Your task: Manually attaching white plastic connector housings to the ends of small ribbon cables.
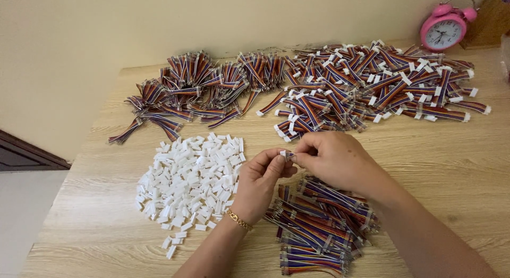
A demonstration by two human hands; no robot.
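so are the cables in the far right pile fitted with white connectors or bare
Fitted: the far right pile shows white connectors on the ribbon cable ends.

Bare table lies right of the hands; white connector heap crowds the left.

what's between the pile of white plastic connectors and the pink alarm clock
In the head view, heaps of striped ribbon cables lie across the wooden table between the white connectors and the pink alarm clock.
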